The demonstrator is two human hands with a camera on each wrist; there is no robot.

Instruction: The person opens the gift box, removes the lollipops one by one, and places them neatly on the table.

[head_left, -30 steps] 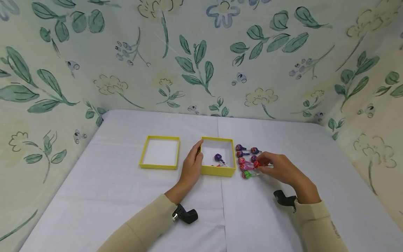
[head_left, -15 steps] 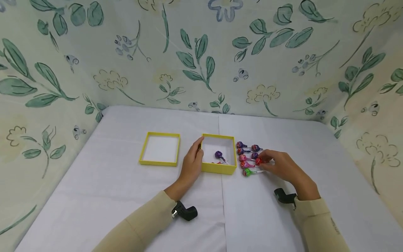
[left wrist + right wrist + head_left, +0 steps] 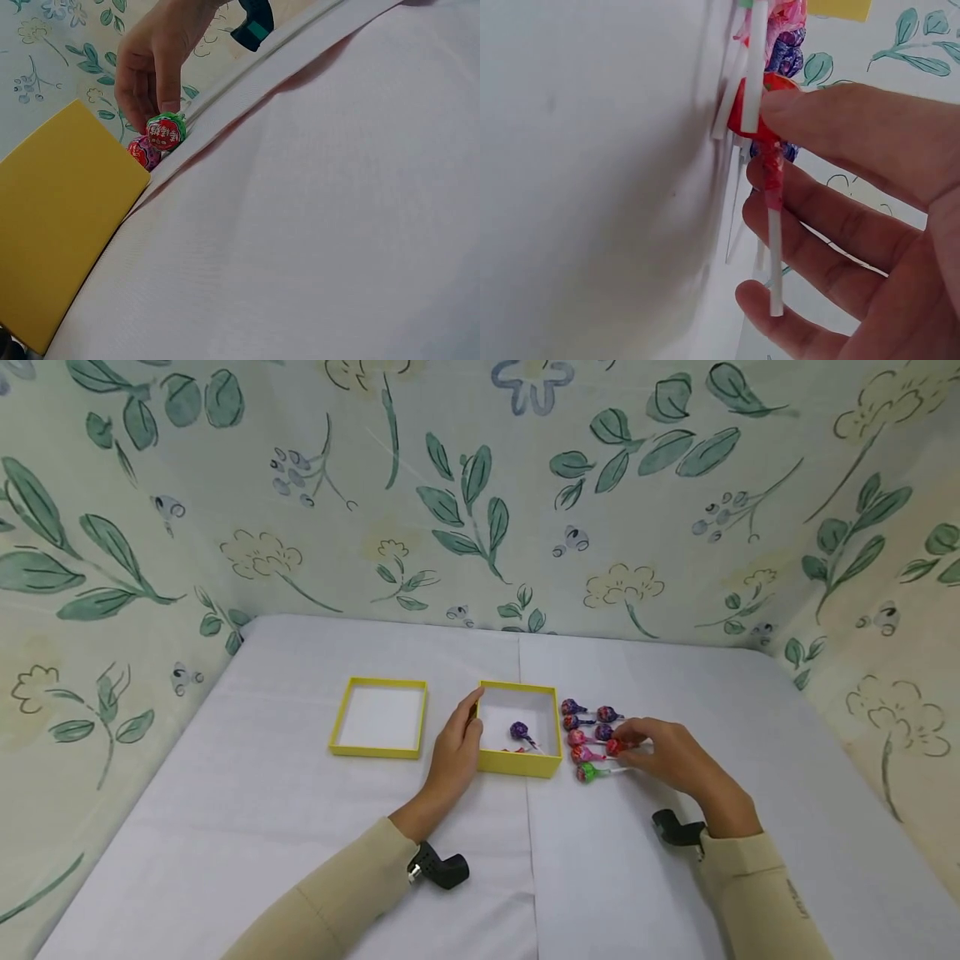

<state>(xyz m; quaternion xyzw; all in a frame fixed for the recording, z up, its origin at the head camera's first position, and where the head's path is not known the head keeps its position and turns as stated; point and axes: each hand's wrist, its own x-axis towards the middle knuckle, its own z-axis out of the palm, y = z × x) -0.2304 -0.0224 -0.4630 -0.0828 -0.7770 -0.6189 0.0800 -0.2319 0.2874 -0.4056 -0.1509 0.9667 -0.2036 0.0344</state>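
The left hand rests along the left wall of an open yellow box, its fingertips at the far left corner. Inside the white-lined box lie a purple-wrapped lollipop and a partly hidden red one. To the right of the box, the right hand pinches a red-wrapped lollipop, thumb on its round head and white stick pointing down in the right wrist view. Around those fingers lie a green lollipop, a pink lollipop and several purple ones, set in two columns.
A shallow yellow-rimmed lid with a white inside lies left of the box. White cloth covers the table. Floral fabric rises behind and at both sides.
The red lollipop in the right hand has shifted very slightly within the group. The left hand stays on the box, and the head view has tilted a little.
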